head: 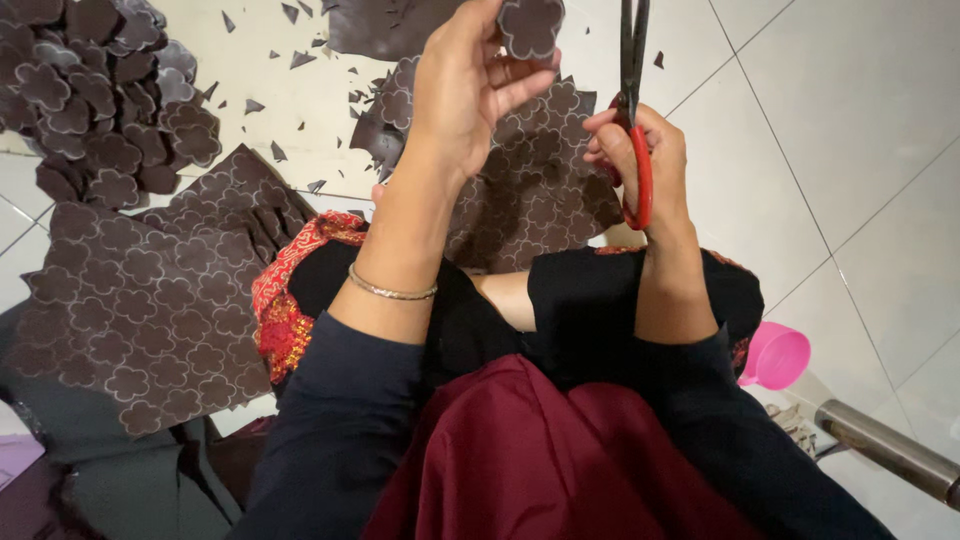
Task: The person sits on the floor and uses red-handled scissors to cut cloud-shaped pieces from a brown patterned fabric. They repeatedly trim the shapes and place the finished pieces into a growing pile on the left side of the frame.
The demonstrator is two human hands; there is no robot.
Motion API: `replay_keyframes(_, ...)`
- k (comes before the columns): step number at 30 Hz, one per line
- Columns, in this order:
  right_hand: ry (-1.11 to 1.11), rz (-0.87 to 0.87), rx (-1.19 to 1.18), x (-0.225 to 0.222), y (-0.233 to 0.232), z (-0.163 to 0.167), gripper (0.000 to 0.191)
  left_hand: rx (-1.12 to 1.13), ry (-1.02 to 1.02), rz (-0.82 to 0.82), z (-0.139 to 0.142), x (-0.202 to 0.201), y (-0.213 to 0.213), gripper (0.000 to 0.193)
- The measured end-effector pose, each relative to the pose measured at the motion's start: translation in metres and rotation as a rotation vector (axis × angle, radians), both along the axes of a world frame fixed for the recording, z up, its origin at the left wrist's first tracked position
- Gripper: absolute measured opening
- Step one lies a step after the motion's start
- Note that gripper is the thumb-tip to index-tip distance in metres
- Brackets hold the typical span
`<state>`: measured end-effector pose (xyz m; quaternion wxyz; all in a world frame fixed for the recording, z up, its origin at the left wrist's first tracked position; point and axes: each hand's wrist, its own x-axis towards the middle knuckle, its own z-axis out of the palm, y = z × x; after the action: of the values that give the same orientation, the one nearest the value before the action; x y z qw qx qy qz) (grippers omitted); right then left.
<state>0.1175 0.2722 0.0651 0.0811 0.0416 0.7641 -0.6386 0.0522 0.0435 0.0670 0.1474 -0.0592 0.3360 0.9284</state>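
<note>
Pinching a brown flower cutout [530,27], the left hand [465,95] is held up. Red-handled scissors [634,110] are gripped by the right hand [640,150]; blades should be kept on the outline.

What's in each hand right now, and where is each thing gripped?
The left hand pinches a brown flower cutout by its lower edge. The right hand holds scissors by the red handle loops, blades pointing up.

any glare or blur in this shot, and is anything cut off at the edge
Head view: soft glare on the white floor tiles; the left hand and the flower cutout look slightly soft; the scissors blades are cropped by the top edge; wide-angle bending shows in the tile lines.
</note>
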Motion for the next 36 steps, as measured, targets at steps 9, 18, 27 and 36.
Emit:
replay_keyframes(9,-0.322,0.239,0.965,-0.006,-0.026,-0.034,0.057,0.095,0.035,0.270,-0.020,-0.011,-0.010,0.032)
replay_keyframes(18,-0.222,0.295,1.084,-0.012,-0.039,-0.052,0.066,0.167,0.118,0.352,-0.008,-0.011,-0.033,0.042)
replay_keyframes(27,-0.160,0.333,1.188,-0.012,-0.050,-0.056,0.068,0.045,0.092,0.513,-0.008,-0.022,-0.046,0.029)
replay_keyframes(36,-0.230,0.188,0.960,-0.016,-0.035,-0.046,0.060,-0.030,0.126,0.406,0.006,-0.016,-0.042,0.016)
